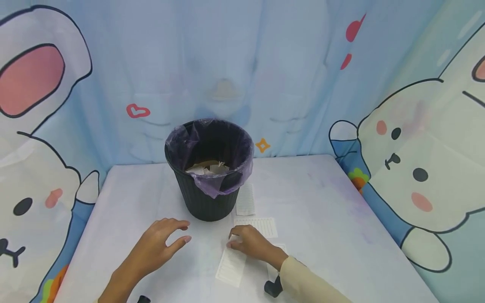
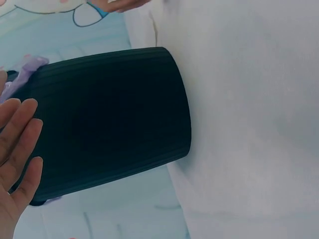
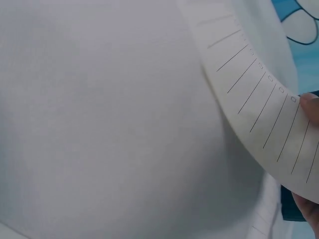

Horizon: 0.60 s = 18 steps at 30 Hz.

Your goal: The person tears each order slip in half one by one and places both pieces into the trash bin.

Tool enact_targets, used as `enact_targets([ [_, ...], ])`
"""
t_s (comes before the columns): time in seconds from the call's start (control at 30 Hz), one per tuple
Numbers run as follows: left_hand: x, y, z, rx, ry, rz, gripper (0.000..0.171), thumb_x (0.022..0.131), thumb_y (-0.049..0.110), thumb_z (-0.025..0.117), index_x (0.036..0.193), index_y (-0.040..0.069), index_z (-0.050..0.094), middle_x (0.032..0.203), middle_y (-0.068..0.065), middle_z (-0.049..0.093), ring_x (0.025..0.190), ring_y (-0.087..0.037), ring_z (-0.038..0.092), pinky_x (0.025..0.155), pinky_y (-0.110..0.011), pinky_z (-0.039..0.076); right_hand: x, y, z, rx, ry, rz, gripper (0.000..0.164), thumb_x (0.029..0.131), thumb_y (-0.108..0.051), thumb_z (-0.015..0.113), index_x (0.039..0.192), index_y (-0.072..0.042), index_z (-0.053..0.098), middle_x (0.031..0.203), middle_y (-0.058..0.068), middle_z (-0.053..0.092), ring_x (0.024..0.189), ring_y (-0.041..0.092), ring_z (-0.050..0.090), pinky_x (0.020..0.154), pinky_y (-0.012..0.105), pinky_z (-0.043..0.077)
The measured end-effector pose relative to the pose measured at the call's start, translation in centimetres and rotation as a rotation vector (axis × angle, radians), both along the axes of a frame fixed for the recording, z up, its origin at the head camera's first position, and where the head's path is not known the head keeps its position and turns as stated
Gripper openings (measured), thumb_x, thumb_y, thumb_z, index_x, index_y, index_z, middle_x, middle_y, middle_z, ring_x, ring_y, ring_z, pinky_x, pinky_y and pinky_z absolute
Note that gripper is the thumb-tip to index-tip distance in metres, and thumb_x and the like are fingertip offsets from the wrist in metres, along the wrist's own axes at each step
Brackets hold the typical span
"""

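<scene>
My right hand [image 1: 254, 243] pinches the top end of a white paper slip [image 1: 232, 267] printed with ruled lines. In the right wrist view the slip [image 3: 269, 119] bends in a curve off the table, with the thumb [image 3: 311, 107] on its near face and small checkbox marks along one edge. My left hand [image 1: 161, 246] hovers left of it, holding nothing, thumb and fingers spread apart. Behind both hands stands a black ribbed bin [image 1: 206, 204] lined with a purple bag [image 1: 223, 185]. The left wrist view shows the left fingers [image 2: 20, 134] overlapping the bin's side [image 2: 109, 119].
More lined slips lie on the white table [image 1: 310, 202]: one slip [image 1: 261, 227] beyond the right hand, another slip [image 1: 245, 204] beside the bin, and one partly under the right forearm. Paper scraps [image 1: 217, 169] lie inside the bin. A blue cartoon curtain [image 1: 227, 54] hangs behind.
</scene>
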<state>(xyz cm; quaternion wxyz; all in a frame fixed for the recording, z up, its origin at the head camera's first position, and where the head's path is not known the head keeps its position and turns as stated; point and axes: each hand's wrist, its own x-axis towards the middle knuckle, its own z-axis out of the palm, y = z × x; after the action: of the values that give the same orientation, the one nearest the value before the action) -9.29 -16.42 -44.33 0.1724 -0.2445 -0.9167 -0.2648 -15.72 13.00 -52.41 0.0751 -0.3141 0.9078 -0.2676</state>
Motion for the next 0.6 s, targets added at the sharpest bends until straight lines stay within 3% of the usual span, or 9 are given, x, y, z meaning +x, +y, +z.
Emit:
enact_targets([
  [0.2,-0.1,0.7,-0.3,-0.004,-0.085,-0.044,0.029,0.09,0.032,0.076,0.114,0.016,0.073,0.108,0.009,0.074,0.101,-0.009,0.068,0.089,-0.038,0.057,0.4,0.3,2.1,-0.191,-0.081,-0.048,0.006,0.091,-0.022,0.075,0.092,-0.017,0.073,0.088,-0.009,0.071,0.075,0.003,0.055,0.067,0.02,0.048],
  [0.37,-0.3,1.6,-0.5,-0.026,-0.18,-0.087,0.04,0.095,0.044,0.067,0.119,0.013,0.07,0.114,0.006,0.072,0.105,-0.013,0.068,0.091,-0.04,0.056,1.0,-0.3,3.8,-0.314,-0.069,-0.065,0.006,0.092,-0.027,0.074,0.092,-0.021,0.074,0.09,-0.01,0.073,0.08,0.002,0.06,0.076,0.024,0.052],
  [0.6,-1.0,3.0,-1.4,-0.035,-0.29,-0.144,0.054,0.094,0.053,0.065,0.127,0.01,0.066,0.124,0.0,0.07,0.11,-0.016,0.067,0.094,-0.041,0.055,2.1,-1.6,5.7,-0.438,-0.066,-0.003,0.012,0.092,-0.03,0.073,0.095,-0.019,0.075,0.09,-0.008,0.074,0.084,0.004,0.066,0.087,0.031,0.055],
])
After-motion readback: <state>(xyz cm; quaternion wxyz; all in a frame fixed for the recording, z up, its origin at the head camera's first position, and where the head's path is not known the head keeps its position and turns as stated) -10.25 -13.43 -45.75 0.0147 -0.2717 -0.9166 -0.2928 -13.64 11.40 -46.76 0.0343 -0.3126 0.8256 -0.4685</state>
